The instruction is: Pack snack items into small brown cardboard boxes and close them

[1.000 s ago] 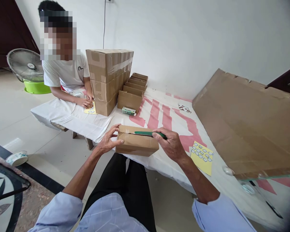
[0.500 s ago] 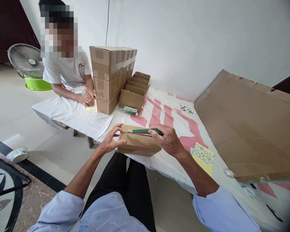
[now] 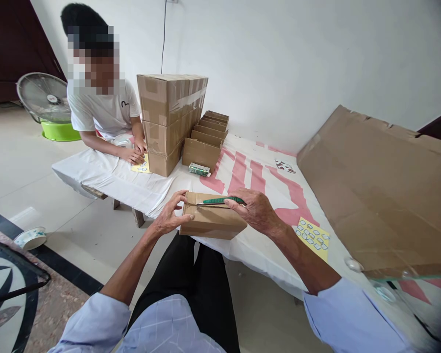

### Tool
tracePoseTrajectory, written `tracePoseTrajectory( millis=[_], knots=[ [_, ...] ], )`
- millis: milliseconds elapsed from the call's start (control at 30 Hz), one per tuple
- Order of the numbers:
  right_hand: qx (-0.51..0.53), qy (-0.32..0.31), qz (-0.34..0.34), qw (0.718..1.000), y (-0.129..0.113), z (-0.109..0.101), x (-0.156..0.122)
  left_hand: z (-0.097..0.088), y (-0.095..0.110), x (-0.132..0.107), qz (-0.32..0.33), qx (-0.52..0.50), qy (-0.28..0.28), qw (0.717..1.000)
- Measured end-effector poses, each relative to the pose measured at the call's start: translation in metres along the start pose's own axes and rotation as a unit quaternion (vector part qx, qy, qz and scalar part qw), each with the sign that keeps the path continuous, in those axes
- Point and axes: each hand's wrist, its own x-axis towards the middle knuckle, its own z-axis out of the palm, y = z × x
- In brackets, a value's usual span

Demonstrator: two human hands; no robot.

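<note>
Left hand (image 3: pixel 171 215) clamped on left end of carton (image 3: pixel 213 224), at near edge of table (image 3: pixel 257 247). Right hand (image 3: pixel 255 211) gripped round green knife (image 3: pixel 215 200), tip at carton top. Since second ago, knife shifted nearer left hand. Carton contents hidden. Beyond, taped boxes (image 3: pixel 165 125) stacked; beside them, open boxes (image 3: pixel 203 153), insides unseen.

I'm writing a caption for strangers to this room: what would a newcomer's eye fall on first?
Probably the green tool in the right hand, lying along the top of a cardboard box whose left end the left hand grips. Next, the tall stack of taped boxes farther back, beside a person in a white shirt. Then the large brown cardboard sheet at the right.
</note>
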Motion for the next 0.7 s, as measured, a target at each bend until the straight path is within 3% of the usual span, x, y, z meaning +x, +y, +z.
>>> tracePoseTrajectory(
  millis=[200,333,400,567,633,700],
  knots=[
    [-0.028,0.032,0.042,0.998,0.03,-0.034,-0.027,-0.002,-0.004,0.0,0.006,0.022,0.001,1.0],
    [0.017,0.182,0.142,0.973,0.068,-0.049,-0.072,-0.003,-0.005,0.001,0.012,0.028,-0.003,1.0],
    [0.008,0.23,0.193,0.954,0.091,-0.032,-0.103,-0.004,-0.004,0.001,0.014,0.032,-0.005,0.999],
    [-0.068,0.181,0.269,0.944,0.135,0.059,-0.18,-0.008,-0.001,0.004,0.019,0.043,-0.022,0.999],
    [-0.101,0.158,0.267,0.945,0.141,0.084,-0.194,-0.01,0.0,0.005,0.018,0.049,-0.028,0.998],
    [-0.114,0.158,0.25,0.949,0.139,0.091,-0.192,-0.014,0.003,0.006,0.015,0.059,-0.034,0.998]
  ],
)
